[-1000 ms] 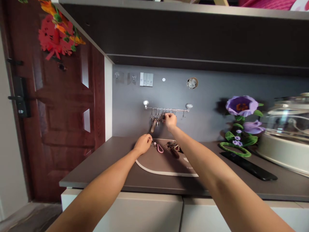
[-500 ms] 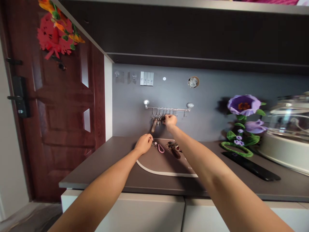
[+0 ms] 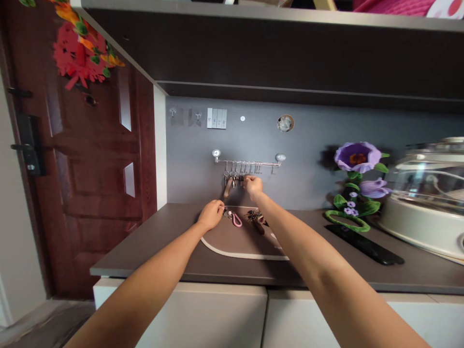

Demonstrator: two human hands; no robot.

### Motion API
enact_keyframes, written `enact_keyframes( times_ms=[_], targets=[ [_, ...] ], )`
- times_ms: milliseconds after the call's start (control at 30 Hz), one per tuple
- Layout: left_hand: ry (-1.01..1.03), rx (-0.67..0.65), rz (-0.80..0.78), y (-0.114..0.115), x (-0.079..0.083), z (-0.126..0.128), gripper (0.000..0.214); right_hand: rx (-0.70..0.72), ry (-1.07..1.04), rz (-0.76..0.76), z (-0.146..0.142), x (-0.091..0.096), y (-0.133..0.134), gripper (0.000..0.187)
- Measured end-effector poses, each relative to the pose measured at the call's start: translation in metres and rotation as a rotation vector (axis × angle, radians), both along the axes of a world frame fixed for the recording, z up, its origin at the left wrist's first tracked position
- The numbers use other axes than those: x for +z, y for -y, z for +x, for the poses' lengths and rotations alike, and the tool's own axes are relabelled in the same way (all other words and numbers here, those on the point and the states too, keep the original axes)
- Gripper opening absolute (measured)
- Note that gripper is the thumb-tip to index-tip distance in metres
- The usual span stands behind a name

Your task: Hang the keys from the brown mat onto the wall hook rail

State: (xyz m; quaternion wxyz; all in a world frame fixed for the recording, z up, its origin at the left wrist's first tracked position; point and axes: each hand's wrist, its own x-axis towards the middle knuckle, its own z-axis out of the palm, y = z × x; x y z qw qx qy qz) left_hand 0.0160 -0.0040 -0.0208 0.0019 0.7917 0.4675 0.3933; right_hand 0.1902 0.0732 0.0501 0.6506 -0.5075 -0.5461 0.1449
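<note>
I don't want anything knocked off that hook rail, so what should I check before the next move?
1. Rail against the wall at both end mounts: ok.
2. Bare hook near the rail's right end: ok.
3. Right hand gripping something: ok, a small dark item at its fingertips; whether that hangs on a hook, cannot tell.
4. Left hand free: cannot tell, its fingers are curled out of view.
5. Pink loop and bunch of keys lying on the mat: ok.

Pink loop (image 3: pixel 238 225); brown mat (image 3: pixel 232 241), pale edge (image 3: pixel 235 254); purple flower (image 3: pixel 357 157).
</note>
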Motion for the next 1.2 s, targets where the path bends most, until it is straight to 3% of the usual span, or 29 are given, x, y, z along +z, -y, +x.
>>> enact_keyframes(
  times_ms=[200, 533, 633, 833, 1000, 1200],
  targets=[
    [0.043, 0.051, -0.055, -0.001, 0.006, 0.004, 0.023, 0.0, 0.019, -0.042, 0.001, -0.012, 0.028, 0.02],
    [-0.054, 0.16, -0.143, -0.01, 0.04, 0.012, 0.024, 0.035, 0.301, -0.156, -0.003, -0.045, 0.072, 0.027],
    [-0.048, 0.202, -0.147, -0.018, 0.036, 0.017, 0.023, 0.034, 0.481, -0.17, 0.0, -0.052, 0.076, 0.03],
    [-0.059, 0.241, -0.184, -0.036, 0.015, 0.022, 0.024, 0.048, 0.755, -0.182, -0.001, -0.056, 0.079, 0.032],
    [-0.207, 0.166, -0.151, -0.046, 0.001, 0.019, 0.026, 0.04, 0.856, -0.243, -0.005, -0.057, 0.077, 0.032],
    [-0.305, 0.155, -0.16, -0.043, -0.001, 0.018, 0.025, 0.056, 0.902, -0.27, -0.007, -0.058, 0.075, 0.03]
  ],
)
